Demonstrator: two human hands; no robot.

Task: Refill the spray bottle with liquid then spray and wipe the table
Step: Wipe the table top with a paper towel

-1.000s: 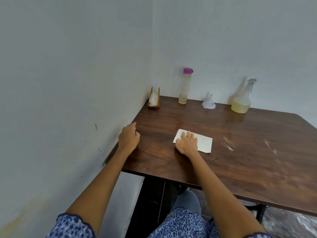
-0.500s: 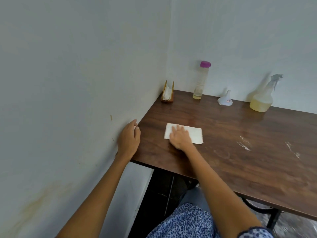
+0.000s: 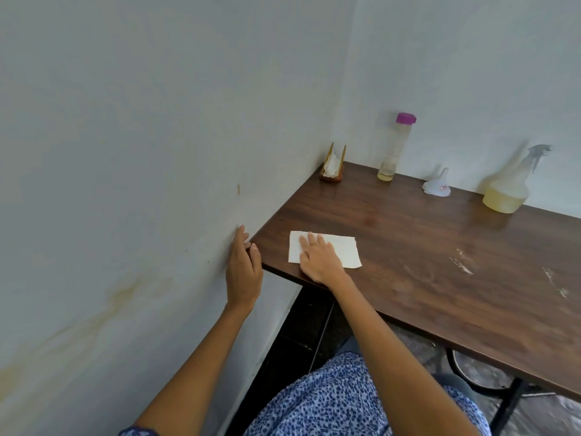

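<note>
The right hand (image 3: 319,261) lies flat, fingers straight and together, pressing on a white paper towel (image 3: 341,251) spread near the front left corner of the dark wooden tabletop (image 3: 408,247), at the centre of the frame. The hand covers the towel's left half; the right half shows bare. The left hand (image 3: 243,272) sits just left of it, fingers extended and relaxed, resting against the tabletop's corner edge where that edge meets the pale wall (image 3: 141,152), holding nothing.

To the right of the towel, white streaks (image 3: 462,264) mark the wood, with more streaks (image 3: 555,281) further toward the right edge of the frame.

Along the back wall, well apart from both hands, stand four things. In the corner is a small wooden holder with napkins (image 3: 332,166). Right of it stands a tall clear bottle with a purple cap (image 3: 394,146), a little yellowish liquid at its bottom. Next comes a small white funnel (image 3: 437,184), resting mouth down. At the right of the frame is the spray bottle (image 3: 511,187), upright, its lower part filled with yellowish liquid, trigger head on.

The wall at lower left carries yellowish stains (image 3: 125,294).
</note>
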